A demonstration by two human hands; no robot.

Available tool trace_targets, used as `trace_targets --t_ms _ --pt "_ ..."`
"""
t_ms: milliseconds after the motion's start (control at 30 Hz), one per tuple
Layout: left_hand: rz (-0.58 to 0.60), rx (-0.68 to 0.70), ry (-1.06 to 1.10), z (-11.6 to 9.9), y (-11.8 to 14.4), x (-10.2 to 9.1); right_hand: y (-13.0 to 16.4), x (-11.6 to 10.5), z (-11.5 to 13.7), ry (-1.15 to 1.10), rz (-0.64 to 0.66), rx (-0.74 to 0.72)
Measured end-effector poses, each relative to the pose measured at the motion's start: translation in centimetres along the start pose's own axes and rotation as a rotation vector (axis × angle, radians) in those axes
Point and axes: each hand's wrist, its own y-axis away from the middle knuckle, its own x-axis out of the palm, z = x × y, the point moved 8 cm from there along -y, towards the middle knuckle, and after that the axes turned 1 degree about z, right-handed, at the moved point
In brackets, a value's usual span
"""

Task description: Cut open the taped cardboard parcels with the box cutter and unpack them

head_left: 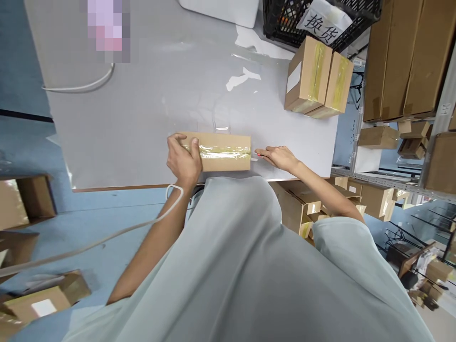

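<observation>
A long cardboard box [226, 164] lies on the table near its front edge, with clear, yellowish tape along the middle of its top. My left hand [184, 159] grips the box's left end, thumb on top and fingers around the far side. Just off the right end of the box is my right hand [280, 156], closed on a small knife [258, 154] with a red part. Its thin tip points at the taped seam and is close to the box; whether it touches I cannot tell. Most of the knife is hidden by my fingers.
On the grey table [142, 109], two taped cartons [309, 71] stand at the back right beside a black crate [281, 28]. A white bin [224, 9] is at the back. Scraps of film [244, 78] lie mid-table. A pale cable [117, 233] crosses my left forearm.
</observation>
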Motion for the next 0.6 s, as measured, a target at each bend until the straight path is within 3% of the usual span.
trace_targets --t_ms 300,433,600 --pt "0.044 -0.063 0.042 -1.8 0.6 -0.8 -0.9 0.5 0.1 0.0 -0.001 -0.021" --pt "0.106 -0.051 0.106 -2.0 0.6 -0.2 -1.2 0.7 0.0 -0.011 -0.009 -0.029" --pt "-0.003 -0.032 0.052 -1.0 0.2 -0.5 -1.7 1.5 -0.4 -0.096 -0.077 -0.062"
